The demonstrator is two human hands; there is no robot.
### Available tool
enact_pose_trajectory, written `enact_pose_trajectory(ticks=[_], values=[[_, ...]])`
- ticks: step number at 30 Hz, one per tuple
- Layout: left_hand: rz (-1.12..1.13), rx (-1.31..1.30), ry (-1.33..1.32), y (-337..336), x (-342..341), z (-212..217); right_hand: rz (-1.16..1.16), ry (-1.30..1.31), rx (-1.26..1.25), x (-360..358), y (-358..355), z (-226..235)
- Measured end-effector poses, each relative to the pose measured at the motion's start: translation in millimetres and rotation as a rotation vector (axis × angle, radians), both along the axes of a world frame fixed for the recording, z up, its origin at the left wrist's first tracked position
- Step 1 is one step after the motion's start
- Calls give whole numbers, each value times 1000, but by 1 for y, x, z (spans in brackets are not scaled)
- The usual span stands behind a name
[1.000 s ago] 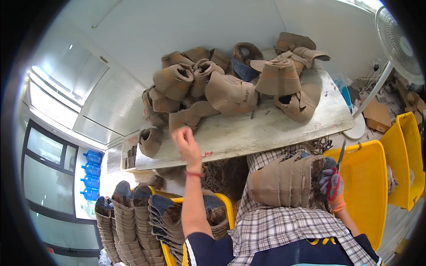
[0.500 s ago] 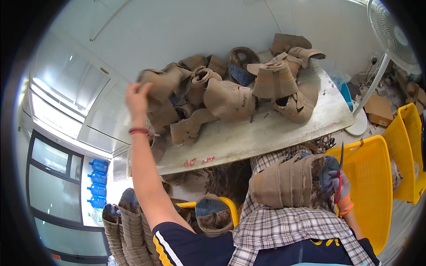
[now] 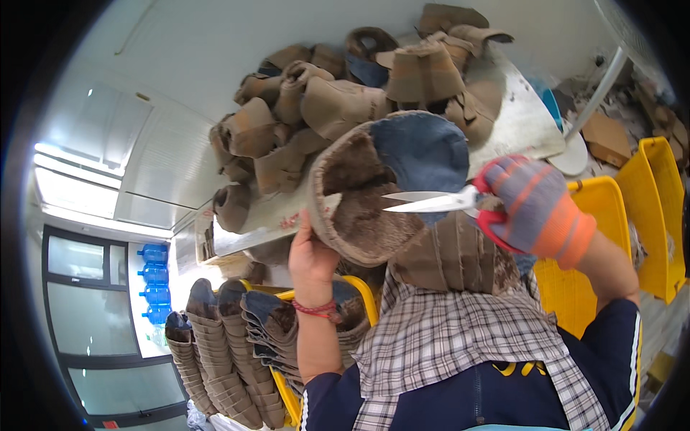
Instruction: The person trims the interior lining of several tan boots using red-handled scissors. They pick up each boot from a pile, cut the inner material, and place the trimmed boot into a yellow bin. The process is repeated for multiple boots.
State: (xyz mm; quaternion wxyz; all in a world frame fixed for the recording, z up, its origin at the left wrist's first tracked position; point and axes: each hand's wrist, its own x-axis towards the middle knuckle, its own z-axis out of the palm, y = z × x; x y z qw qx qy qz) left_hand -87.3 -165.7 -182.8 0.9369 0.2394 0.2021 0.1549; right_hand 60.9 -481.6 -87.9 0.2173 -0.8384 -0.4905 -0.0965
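A brown, fuzzy boot-shaped liner with a blue fabric patch is held up in the middle of the view, near the person, its opening turned toward the camera. It is gripped at its left rim by the bare left hand, the thumb pressed on the rim; the other fingers are hidden behind. The silver scissors are held by the right hand in a striped glove, fingers closed around the handles, blades slightly apart over the opening. The trimming step seems to be in hand; a steady hold is probably needed next. More brown liners are piled on the grey table farther away, and a yellow crate stands at the right.
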Motion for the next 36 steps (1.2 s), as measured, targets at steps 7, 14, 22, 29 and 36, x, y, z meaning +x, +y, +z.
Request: enact_pose_trajectory(ticks=[7,14,22,29,36], values=[[-79,-164,90,-49,10,-30,-10,-235,-320,26,29,-36],[-69,-151,101,-56,10,-30,68,-275,-342,23,50,-44],[-81,-144,95,-57,12,-32,128,-281,-482,24,64,-47],[-64,-102,113,-60,13,-28,130,-172,-620,26,60,-33],[-67,-65,24,-71,20,-7,-213,646,75,26,17,-18]])
